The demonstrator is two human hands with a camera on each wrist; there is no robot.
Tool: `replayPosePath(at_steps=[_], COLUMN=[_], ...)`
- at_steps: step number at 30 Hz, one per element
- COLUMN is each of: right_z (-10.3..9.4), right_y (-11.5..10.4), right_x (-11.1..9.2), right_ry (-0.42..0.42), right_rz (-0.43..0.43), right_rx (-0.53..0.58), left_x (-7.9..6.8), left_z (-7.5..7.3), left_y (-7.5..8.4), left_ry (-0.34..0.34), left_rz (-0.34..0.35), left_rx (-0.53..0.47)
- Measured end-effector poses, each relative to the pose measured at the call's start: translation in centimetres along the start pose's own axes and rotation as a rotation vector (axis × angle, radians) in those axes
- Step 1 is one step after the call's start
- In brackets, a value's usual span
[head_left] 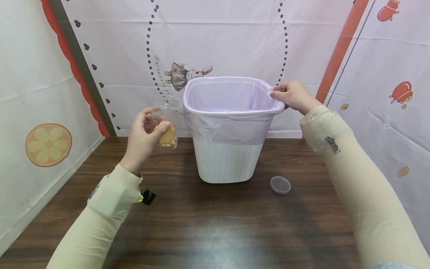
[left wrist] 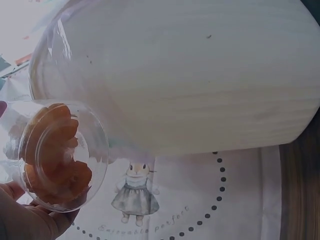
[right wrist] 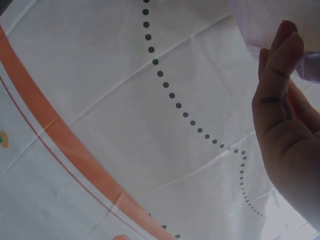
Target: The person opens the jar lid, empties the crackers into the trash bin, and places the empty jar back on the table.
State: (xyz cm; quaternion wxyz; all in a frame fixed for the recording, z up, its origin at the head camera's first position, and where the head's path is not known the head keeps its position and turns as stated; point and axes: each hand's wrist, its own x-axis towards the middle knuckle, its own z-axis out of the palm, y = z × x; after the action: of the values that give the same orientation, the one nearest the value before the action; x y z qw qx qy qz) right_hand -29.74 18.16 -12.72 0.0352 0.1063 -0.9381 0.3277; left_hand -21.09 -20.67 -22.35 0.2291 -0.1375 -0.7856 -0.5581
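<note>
My left hand (head_left: 142, 131) grips a clear plastic cup (head_left: 172, 109), held beside the left side of a white trash bin (head_left: 226, 160). Inside the cup, at its lower end, lie orange-yellow pieces that look like peel (left wrist: 55, 150). The left wrist view looks at the cup's round end, with my fingers curled round its side. A thin lilac bag (head_left: 231, 129) lines the bin and folds down over its rim. At the bin's right rim my right hand (head_left: 293, 96) pinches the edge with the bag; its fingertips are partly hidden in the right wrist view.
A round clear lid (head_left: 280, 185) lies on the dark wooden table (head_left: 215, 224), right of the bin's base. Close to the left sleeve shows a small black object (head_left: 148, 197). A printed white cloth (head_left: 221, 41) hangs behind the bin and along both sides.
</note>
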Motion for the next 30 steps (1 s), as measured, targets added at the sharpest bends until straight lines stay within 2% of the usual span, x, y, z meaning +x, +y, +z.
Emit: replayPosePath(at_steps=[6,17,30], right_z=[0.1,-0.2,-0.3], right_y=[-0.1,-0.1,-0.3], right_x=[0.0,0.0,0.1], right_ry=[0.015,0.010,0.001], right_rz=[-0.010,-0.012,-0.008], right_rx=[-0.026,-0.038,-0.022], left_x=[0.7,2.7,5.0], left_z=[-0.4,-0.9,-0.9], left_y=[0.2,1.5,3.0], left_ry=[0.012,0.024,-0.026], left_rz=[-0.004,-0.003,0.029], left_rx=[0.037,0.107,0.234])
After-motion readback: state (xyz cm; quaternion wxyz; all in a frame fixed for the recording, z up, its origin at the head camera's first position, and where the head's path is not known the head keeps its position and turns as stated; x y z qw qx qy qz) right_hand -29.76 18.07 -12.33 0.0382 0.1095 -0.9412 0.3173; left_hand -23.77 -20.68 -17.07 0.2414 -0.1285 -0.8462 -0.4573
